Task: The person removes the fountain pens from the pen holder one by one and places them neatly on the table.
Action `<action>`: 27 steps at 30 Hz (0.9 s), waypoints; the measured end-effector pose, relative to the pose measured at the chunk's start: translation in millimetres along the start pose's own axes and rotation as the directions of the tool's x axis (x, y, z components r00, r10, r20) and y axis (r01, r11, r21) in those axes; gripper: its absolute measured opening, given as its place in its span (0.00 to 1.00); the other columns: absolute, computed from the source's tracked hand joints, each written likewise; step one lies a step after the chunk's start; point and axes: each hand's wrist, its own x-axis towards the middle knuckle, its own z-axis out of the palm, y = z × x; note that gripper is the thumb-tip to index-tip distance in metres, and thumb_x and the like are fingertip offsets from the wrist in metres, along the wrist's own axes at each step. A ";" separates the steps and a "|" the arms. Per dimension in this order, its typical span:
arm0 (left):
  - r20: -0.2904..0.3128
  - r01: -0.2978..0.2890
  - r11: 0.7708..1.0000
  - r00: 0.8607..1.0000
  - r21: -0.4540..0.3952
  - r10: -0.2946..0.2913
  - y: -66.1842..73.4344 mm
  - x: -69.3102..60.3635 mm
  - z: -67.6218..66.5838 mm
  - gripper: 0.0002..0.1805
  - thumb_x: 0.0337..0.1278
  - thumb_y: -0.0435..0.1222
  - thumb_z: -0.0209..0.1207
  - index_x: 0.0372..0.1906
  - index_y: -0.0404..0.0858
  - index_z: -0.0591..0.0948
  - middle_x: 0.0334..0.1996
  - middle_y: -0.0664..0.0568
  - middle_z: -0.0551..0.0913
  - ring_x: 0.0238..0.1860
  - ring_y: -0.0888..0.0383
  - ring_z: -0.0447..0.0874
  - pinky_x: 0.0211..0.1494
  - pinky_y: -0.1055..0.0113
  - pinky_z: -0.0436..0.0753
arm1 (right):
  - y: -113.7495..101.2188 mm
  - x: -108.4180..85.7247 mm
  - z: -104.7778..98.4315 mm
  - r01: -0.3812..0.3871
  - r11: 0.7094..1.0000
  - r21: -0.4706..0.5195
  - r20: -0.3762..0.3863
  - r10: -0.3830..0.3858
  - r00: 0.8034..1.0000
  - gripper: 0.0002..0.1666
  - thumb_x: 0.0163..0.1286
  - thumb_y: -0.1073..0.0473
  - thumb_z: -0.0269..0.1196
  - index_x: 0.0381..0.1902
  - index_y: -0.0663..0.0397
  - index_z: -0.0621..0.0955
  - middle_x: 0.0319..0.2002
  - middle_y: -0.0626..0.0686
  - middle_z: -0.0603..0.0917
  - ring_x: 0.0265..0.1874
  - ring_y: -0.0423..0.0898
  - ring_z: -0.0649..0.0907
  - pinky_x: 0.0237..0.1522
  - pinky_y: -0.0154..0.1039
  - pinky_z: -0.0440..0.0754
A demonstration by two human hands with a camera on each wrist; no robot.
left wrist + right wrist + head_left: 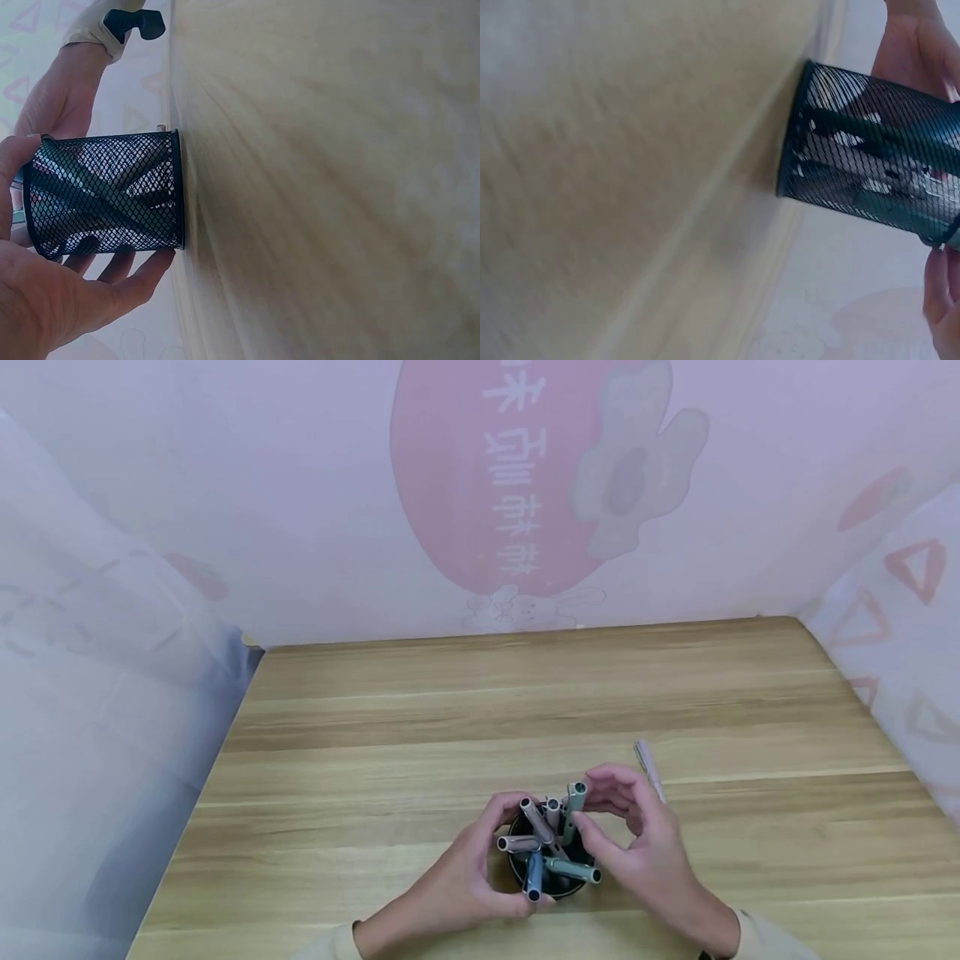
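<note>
A black mesh pen holder [105,195] stands upright on the table with several capped pens leaning in it. My left hand [472,868] grips the holder from its left side, thumb near the front and fingers around the back. At the holder's back right, my right hand [645,852] pinches a green pen [576,802] near its upper end, the lower part reaching into the holder. Around it lean a second green pen [573,869], a blue pen [534,875] and pinkish-grey pens [519,843]. The right wrist view shows pen shafts through the mesh.
A light purple pen [649,770] lies on the wooden table [450,718], just beyond my right hand. Pale printed curtains [315,510] hang behind the table and at both sides.
</note>
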 end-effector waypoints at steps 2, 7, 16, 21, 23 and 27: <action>-0.001 0.007 1.000 1.000 -0.005 -0.007 -0.3 -0.2 0.2 0.51 0.53 0.37 0.83 0.77 0.62 0.66 0.69 0.64 0.80 0.69 0.55 0.77 0.78 0.46 0.67 | -0.6 2.2 -1.8 0.041 0.999 0.025 -0.013 -0.041 0.999 0.35 0.57 0.89 0.67 0.63 0.76 0.73 0.50 0.59 0.85 0.48 0.43 0.89 0.49 0.35 0.88; -0.003 0.027 1.000 1.000 -0.009 -0.027 0.2 -0.2 0.6 0.51 0.53 0.38 0.84 0.77 0.63 0.66 0.68 0.64 0.80 0.69 0.56 0.78 0.78 0.45 0.67 | 2.1 8.1 -7.9 0.181 0.983 0.029 -0.036 -0.180 0.983 0.29 0.69 0.78 0.69 0.63 0.84 0.70 0.49 0.61 0.86 0.47 0.44 0.91 0.42 0.33 0.89; 0.004 0.025 1.000 1.000 0.002 -0.025 0.2 -0.4 -0.7 0.50 0.54 0.39 0.83 0.77 0.63 0.66 0.69 0.64 0.80 0.69 0.56 0.77 0.77 0.44 0.68 | 0.7 20.3 -18.4 0.238 0.967 0.095 -0.033 -0.235 0.971 0.29 0.74 0.75 0.68 0.66 0.84 0.70 0.48 0.62 0.86 0.45 0.46 0.91 0.34 0.34 0.89; 0.015 0.017 1.000 1.000 -0.009 -0.017 -0.4 0.1 -1.0 0.50 0.55 0.38 0.83 0.77 0.62 0.65 0.70 0.60 0.80 0.70 0.55 0.78 0.78 0.45 0.67 | -7.8 26.7 -24.2 0.202 0.968 0.149 -0.049 -0.197 0.979 0.32 0.66 0.85 0.63 0.67 0.84 0.69 0.50 0.61 0.85 0.45 0.47 0.91 0.35 0.36 0.90; 0.019 0.005 1.000 1.000 -0.012 -0.005 -0.5 0.3 -0.9 0.50 0.56 0.38 0.82 0.78 0.61 0.65 0.71 0.58 0.79 0.70 0.55 0.78 0.79 0.44 0.66 | -11.2 28.1 -26.9 0.173 0.971 0.164 -0.061 -0.165 0.984 0.34 0.64 0.88 0.61 0.68 0.83 0.69 0.50 0.61 0.85 0.45 0.48 0.91 0.35 0.37 0.90; 0.017 -0.008 1.000 1.000 0.003 0.008 -1.7 0.1 -0.9 0.50 0.57 0.39 0.82 0.78 0.61 0.65 0.70 0.58 0.80 0.70 0.55 0.78 0.78 0.44 0.67 | -15.4 32.3 -33.6 0.125 0.976 0.178 -0.076 -0.113 0.991 0.35 0.62 0.90 0.59 0.68 0.82 0.70 0.49 0.61 0.85 0.42 0.48 0.91 0.33 0.38 0.90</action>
